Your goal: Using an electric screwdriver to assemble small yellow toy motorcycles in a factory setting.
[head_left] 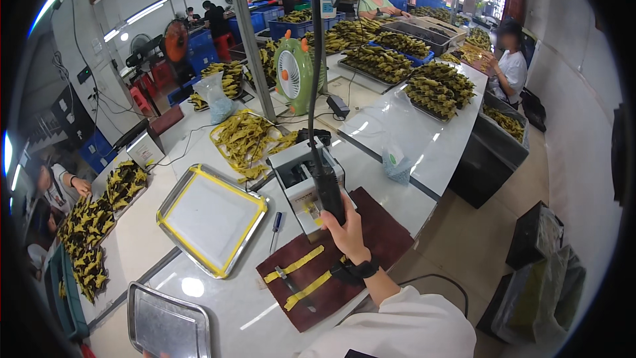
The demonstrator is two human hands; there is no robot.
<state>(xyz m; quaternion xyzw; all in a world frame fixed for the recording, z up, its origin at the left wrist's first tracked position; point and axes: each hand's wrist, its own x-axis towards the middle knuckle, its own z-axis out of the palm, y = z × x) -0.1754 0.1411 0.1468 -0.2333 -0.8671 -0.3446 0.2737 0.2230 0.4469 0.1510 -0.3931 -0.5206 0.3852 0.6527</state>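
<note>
My right hand (348, 233), with a dark band at its wrist, is wrapped round a black electric screwdriver (328, 194). A thick black cord runs up from the tool out of view. Its lower end reaches the front of a pale box-shaped screw feeder (301, 192); my hand hides the tip. Below lies a dark red mat (361, 215) with two yellow-taped strips (305, 285) and a small metal piece across them. At the lower edge, only fingertips of my left hand (156, 355) show, over the near rim of a metal tray (169, 321).
A yellow-taped tray (212, 219) and a small screwdriver (277, 222) lie left of the feeder. Behind stand a green fan (298, 73), a metal post (250, 40) and piles of yellow-black parts (440, 90). Co-workers sit left and far right. Dark bins (490, 153) stand at right.
</note>
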